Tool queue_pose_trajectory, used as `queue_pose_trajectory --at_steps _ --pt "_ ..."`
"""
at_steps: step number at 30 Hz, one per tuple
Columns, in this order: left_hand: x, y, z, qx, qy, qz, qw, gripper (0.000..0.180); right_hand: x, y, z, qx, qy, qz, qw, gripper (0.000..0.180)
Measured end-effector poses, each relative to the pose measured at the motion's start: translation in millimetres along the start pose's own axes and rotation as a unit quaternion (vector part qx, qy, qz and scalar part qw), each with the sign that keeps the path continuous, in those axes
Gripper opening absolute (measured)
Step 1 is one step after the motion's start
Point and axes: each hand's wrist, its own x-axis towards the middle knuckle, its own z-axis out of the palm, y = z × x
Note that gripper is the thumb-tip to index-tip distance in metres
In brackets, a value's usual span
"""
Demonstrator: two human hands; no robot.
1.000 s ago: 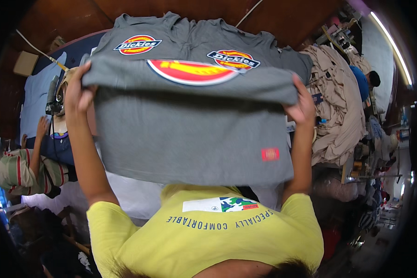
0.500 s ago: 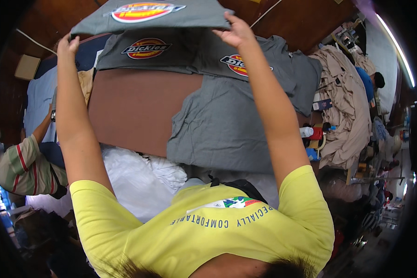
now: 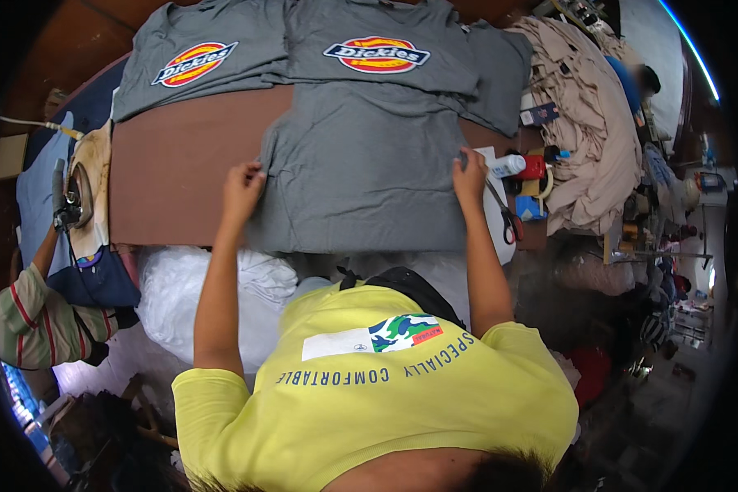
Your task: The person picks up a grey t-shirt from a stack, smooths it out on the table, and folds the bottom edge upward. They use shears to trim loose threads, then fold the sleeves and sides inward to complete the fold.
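A grey T-shirt point(image 3: 361, 172) lies on the brown table in front of me, its body reaching the near edge. At the shirt's left side, my left hand point(image 3: 243, 191) is closed, with the fingertips pinching the cloth edge. My right hand point(image 3: 469, 176) pinches the opposite side edge at about the same height. Farther back is a red, yellow and white oval print point(image 3: 377, 54) on grey cloth. Beside it on the left rests another grey T-shirt point(image 3: 152, 94) with a similar print point(image 3: 194, 64).
Right of the shirt are scissors point(image 3: 510, 225), a white bottle point(image 3: 507, 166) and a red container point(image 3: 533, 168). Beige garments point(image 3: 586, 123) are heaped beyond them. On the left, a co-worker's hand point(image 3: 60, 220) is by an iron point(image 3: 78, 197). White plastic-wrapped cloth point(image 3: 180, 303) sits below the table's edge.
Both hands have come down from the far side toward me and now grip the near shirt's sides. The raised printed cloth is down on the table. The scissors have come into view.
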Motion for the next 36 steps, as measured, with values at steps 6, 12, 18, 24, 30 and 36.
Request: queue_pose_trajectory --at_steps 6,12,18,24,30,36 --pt "-14 81 64 0.376 0.17 0.103 0.905 0.031 -35 54 0 0.067 -0.065 0.254 0.963 0.046" --pt "-6 71 81 0.493 0.172 0.19 0.831 0.023 -14 43 -26 0.16 -0.129 0.275 0.939 0.028" --pt "-12 69 64 0.4 0.127 0.184 0.889 0.017 -6 41 -53 0.443 -0.096 0.329 0.828 0.038" --pt "-58 173 5 0.304 0.147 0.257 0.906 0.01 -3 76 -105 0.527 -0.354 0.341 0.694 0.045" --pt "-130 199 -70 0.144 0.174 0.17 0.959 0.009 -16 55 -213 0.607 -0.219 0.286 0.708 0.022" --pt "-91 236 -121 -0.16 0.189 0.16 0.955 0.012 40 35 -267 0.681 -0.109 0.112 0.715 0.025"
